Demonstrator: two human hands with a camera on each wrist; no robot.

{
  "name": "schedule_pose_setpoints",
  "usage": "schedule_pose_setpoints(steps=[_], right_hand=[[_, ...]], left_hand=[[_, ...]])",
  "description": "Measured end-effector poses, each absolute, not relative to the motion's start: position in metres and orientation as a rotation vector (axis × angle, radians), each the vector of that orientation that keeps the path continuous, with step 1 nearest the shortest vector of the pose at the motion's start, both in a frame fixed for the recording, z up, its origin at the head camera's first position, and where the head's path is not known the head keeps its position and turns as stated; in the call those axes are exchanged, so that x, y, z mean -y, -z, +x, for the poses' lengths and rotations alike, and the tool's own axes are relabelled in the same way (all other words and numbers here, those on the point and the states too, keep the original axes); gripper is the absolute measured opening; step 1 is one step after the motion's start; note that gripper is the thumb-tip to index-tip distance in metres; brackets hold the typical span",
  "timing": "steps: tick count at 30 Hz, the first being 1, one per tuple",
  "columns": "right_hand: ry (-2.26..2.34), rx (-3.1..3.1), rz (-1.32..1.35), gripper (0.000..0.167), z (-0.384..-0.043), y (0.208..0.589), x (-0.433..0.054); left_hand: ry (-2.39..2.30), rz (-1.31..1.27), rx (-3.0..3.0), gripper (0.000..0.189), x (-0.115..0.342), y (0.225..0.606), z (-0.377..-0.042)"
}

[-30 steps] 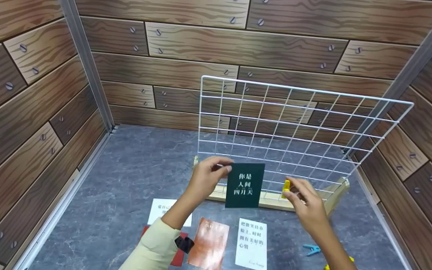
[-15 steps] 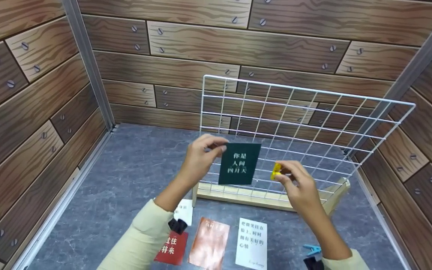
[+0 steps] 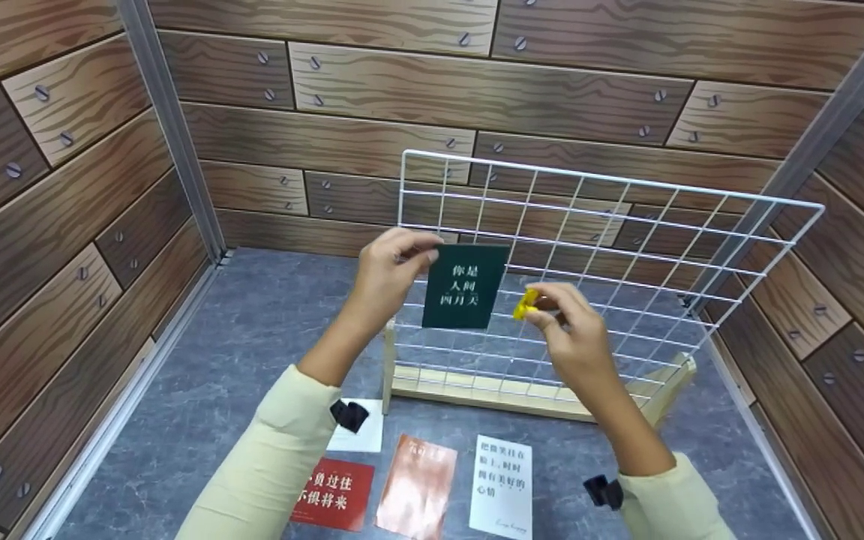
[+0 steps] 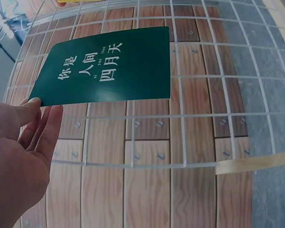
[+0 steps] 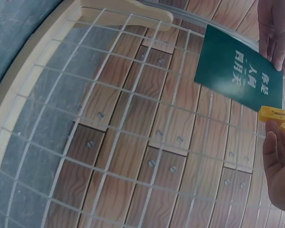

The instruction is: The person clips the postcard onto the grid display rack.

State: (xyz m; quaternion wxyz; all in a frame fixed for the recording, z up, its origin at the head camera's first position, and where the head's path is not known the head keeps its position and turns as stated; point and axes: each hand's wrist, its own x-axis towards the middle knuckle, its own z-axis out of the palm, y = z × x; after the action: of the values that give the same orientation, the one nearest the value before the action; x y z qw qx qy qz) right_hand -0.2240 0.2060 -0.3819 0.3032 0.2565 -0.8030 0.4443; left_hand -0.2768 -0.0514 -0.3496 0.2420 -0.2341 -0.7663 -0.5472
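Observation:
My left hand (image 3: 391, 274) pinches a dark green card (image 3: 466, 286) with white Chinese characters by its upper left corner. The card hangs upright in front of the white wire grid (image 3: 589, 247). In the left wrist view, thumb and fingers grip one corner of the green card (image 4: 109, 66). To the right of the card, my right hand (image 3: 573, 330) pinches a yellow clothespin (image 3: 526, 304) between thumb and fingers. The right wrist view has the yellow clothespin (image 5: 275, 114) close to the card's edge, overlapping it there.
The grid stands in a pale wooden base (image 3: 492, 386) on a grey marbled surface (image 3: 289, 315). In front lie a red card (image 3: 334, 495), an orange-brown card (image 3: 417, 484), a white card with text (image 3: 503, 487) and another white card (image 3: 361, 431), partly hidden by the left sleeve. Wood-patterned walls surround the area.
Both hands have risen, bringing the green card and the yellow clothespin up along the grid. The right hand has also shifted left, nearer the card.

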Motion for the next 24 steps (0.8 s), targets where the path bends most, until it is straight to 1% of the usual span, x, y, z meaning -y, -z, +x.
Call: schedule_pose_setpoints(steps=[11, 17, 24], right_hand=[[-1.187, 2.084, 0.668, 0.025, -0.24, 0.352, -0.188], [-1.245, 2.032, 0.673, 0.024, -0.245, 0.341, -0.185], [-1.305, 1.984, 0.671, 0.019, -0.252, 0.33, -0.182]], left_hand=[[1.428, -0.621, 2.043, 0.014, 0.052, 0.325, -0.294], [1.435, -0.583, 2.022, 0.014, 0.054, 0.317, -0.299], [1.435, -0.523, 1.996, 0.015, 0.05, 0.313, -0.304]])
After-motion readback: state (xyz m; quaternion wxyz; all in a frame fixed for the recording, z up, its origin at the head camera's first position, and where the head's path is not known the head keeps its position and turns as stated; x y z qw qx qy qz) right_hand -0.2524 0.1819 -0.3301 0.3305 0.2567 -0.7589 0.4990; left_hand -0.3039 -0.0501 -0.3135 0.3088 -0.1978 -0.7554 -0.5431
